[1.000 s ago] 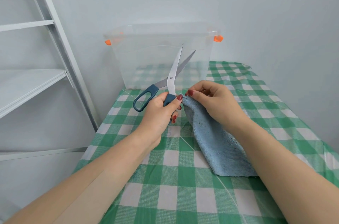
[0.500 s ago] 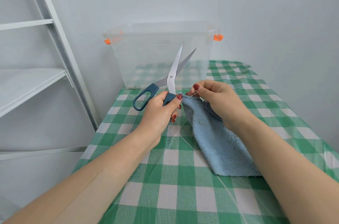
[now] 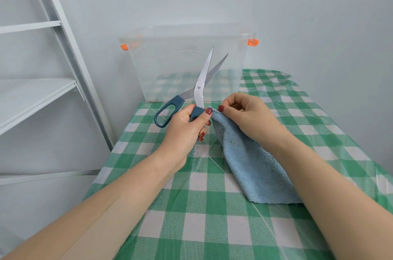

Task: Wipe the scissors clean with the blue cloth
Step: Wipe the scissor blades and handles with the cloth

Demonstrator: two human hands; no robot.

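The left hand (image 3: 185, 130) holds the scissors (image 3: 196, 91) up above the table (image 3: 191, 227). Its fingers are wrapped tight around one dark blue handle, and the other handle loop sticks out to the left. The two silver blades are open a little and point up and away.

The right hand (image 3: 253, 117) pinches the top corner of the blue cloth (image 3: 251, 164) between thumb and fingers — just beside the left thumb, right under the blades. The cloth is close to the scissors, but I cannot tell if it touches them. The rest of the cloth hangs down onto the green and white checked table cover, and the right arm hides part of it.

Behind the scissors stands a clear plastic box (image 3: 187, 63) with orange clips, near the back wall. A white shelf (image 3: 36, 98) stands to the left, beside the table.
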